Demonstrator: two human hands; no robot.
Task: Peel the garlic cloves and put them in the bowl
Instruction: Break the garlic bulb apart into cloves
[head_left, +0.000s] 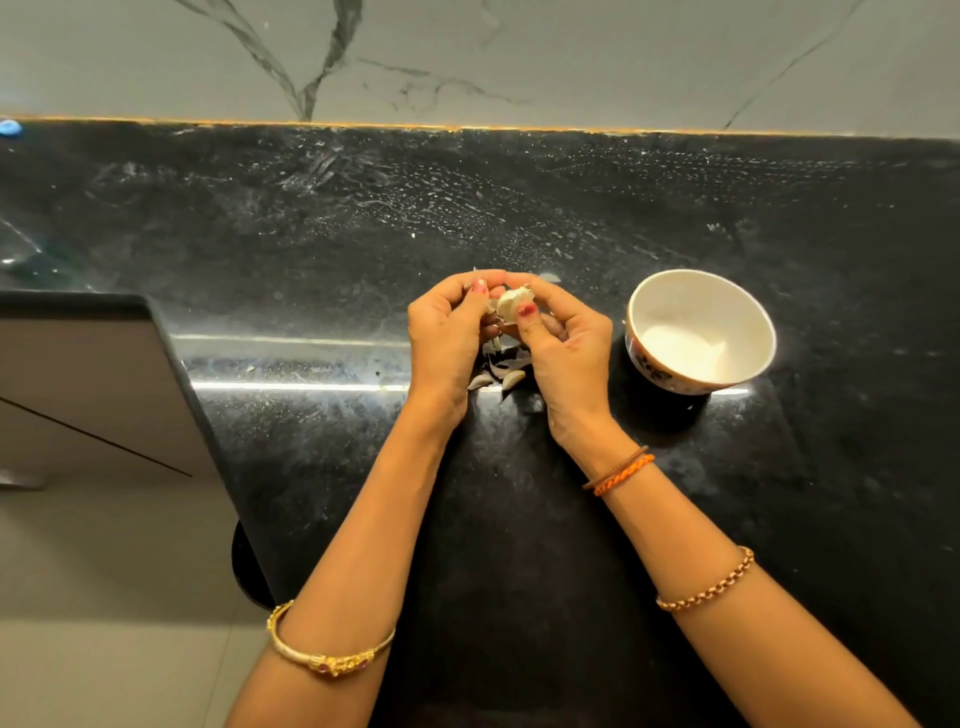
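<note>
— Across the whole middle of the frame runs the counter (519, 208), black polished stone, speckled and glossy, with two bright strips of light reflected along it. Above it, at the top, a pale marble wall (571, 52) with dark, branching veins.

— And at the left edge?

— A flat brown cabinet front (78, 389) under the counter's corner, smooth and matt, and grey floor tiles (104, 649) below it in the lower left.

— Where is the bowl?

— Right of centre, standing on the stone: a round bowl (758, 332) of glazed ceramic, white inside, with a thin gold rim and a dark floral pattern outside. I cannot make out any clove in it.

— The hands?

— Both reach up from the bottom of the frame and meet at the centre, just left of the bowl. The left hand (447, 332) has its fingers curled, fingertips closed on the garlic from the left. The right hand (566, 338) pinches the same piece, its thumb with a red-painted nail pressed on the front.

— So the garlic is off the counter?

— Yes, the garlic piece (511, 304), a lumpy, off-white clump in papery skin, is held between both hands above the stone. Beneath them lie loose cloves (511, 378), curved and pointed, among thin white skin scraps (493, 353).

— Jewellery?

— A gold bangle (332, 660) on the left forearm; orange and brown twisted threads (621, 470) at the right wrist, and a rose-gold chain bracelet (709, 584) lower down.
</note>
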